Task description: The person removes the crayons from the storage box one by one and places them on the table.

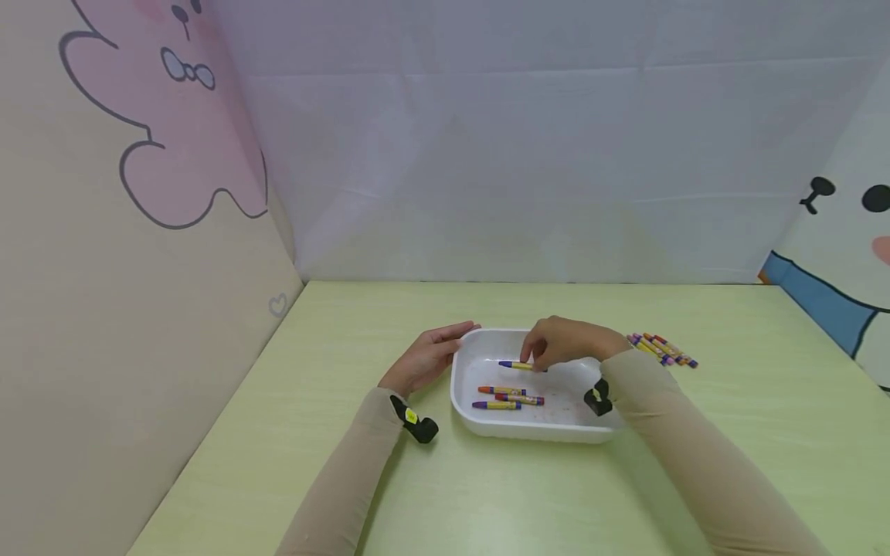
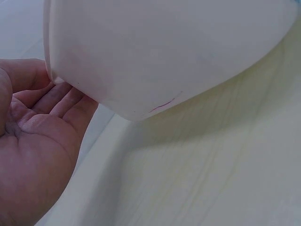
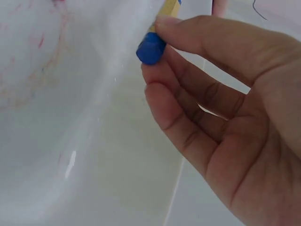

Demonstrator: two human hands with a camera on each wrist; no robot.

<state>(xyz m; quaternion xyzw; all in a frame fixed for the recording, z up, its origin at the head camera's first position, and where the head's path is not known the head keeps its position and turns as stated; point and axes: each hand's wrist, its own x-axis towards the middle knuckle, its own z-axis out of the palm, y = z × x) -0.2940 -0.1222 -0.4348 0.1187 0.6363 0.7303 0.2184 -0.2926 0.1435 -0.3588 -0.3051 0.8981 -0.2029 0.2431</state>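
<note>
Blue-ended crayon (image 1: 518, 365) sits over the tray (image 1: 535, 432), just left of the right hand (image 1: 566, 340), which pinches it near the butt; that's the closer hand. Long axis runs left-right, tip pointing left (roughly parallel to three loose crayons (image 1: 528, 400) inside). Left hand (image 1: 431, 359) grips tray's far-left corner

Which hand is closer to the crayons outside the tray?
Right. The right hand is over the tray, beside those crayons; the left hand touches the tray's left end.
</note>
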